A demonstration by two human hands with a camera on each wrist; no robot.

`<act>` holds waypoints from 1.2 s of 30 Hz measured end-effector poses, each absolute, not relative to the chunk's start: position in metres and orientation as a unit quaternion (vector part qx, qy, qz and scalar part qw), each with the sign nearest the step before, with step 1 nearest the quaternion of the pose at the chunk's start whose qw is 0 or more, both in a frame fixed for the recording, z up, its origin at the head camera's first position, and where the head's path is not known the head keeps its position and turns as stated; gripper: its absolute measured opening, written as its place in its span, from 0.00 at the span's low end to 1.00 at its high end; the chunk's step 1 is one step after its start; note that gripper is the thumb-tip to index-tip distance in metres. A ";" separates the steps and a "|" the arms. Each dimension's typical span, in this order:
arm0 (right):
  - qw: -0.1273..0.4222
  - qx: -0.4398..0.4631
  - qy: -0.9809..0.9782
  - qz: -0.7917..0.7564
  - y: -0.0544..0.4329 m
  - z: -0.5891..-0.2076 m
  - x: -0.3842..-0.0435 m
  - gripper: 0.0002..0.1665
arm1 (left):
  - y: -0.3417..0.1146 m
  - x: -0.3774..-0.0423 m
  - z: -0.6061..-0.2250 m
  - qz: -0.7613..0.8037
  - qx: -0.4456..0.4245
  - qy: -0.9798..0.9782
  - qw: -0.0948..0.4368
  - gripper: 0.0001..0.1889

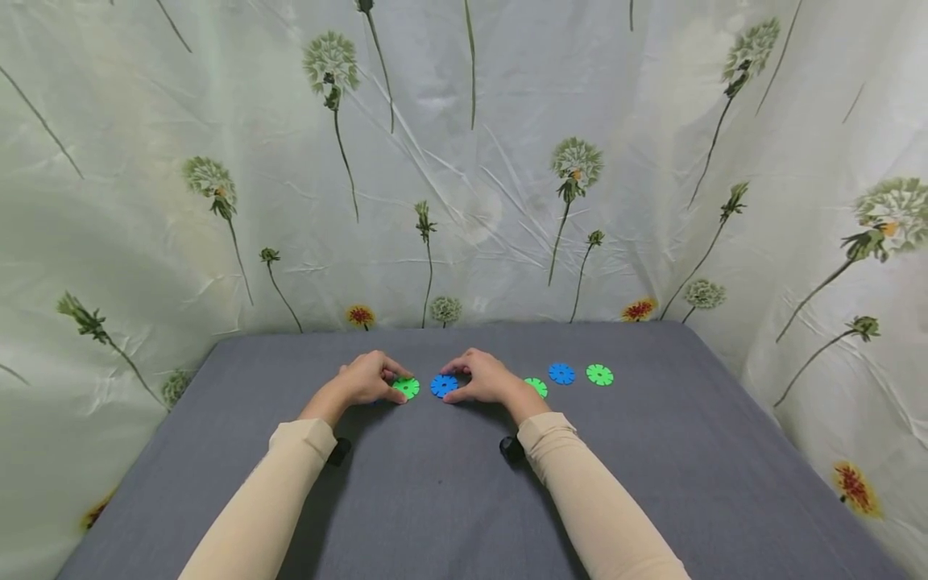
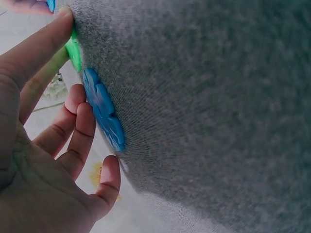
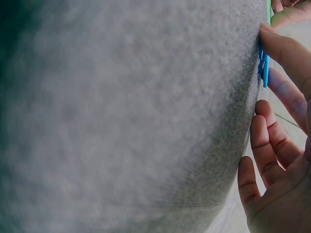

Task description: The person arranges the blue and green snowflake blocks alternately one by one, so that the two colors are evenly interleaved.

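My left hand (image 1: 359, 381) holds a flat green notched disc (image 1: 408, 388) by its edges between thumb and forefinger, low at the table's far part. Beside it, with a small gap between, a blue notched disc (image 1: 442, 386) is pinched by my right hand (image 1: 489, 379). Another blue disc (image 2: 103, 109) lies on the cloth under my left hand, near the curled rear fingers in the left wrist view. In the right wrist view, the pinched blue disc (image 3: 265, 65) appears edge-on, its far side hidden.
To the right of my right hand lie a green disc (image 1: 537, 387), partly covered by the wrist, a blue disc (image 1: 561, 373) and another green disc (image 1: 599, 374). Grey cloth (image 1: 435, 515) covers the table. A dandelion-print curtain (image 1: 478, 177) hangs behind and at the sides.
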State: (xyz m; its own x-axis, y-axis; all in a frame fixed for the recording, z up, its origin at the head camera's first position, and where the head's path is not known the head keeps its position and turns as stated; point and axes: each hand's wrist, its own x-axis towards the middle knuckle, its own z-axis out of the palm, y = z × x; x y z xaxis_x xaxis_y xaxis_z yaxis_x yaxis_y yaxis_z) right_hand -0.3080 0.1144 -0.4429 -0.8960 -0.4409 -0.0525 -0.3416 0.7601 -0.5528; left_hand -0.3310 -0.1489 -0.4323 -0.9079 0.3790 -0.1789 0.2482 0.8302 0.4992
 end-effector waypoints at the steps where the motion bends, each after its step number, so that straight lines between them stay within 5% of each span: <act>1: 0.091 -0.208 0.933 -0.278 0.115 -0.444 -0.307 0.29 | -0.149 -0.330 -0.433 0.238 0.167 0.947 0.136 0.22; 36: 0.122 -0.190 0.922 -0.315 0.114 -0.443 -0.315 0.27 | -0.149 -0.333 -0.435 0.236 0.183 0.947 0.121 0.22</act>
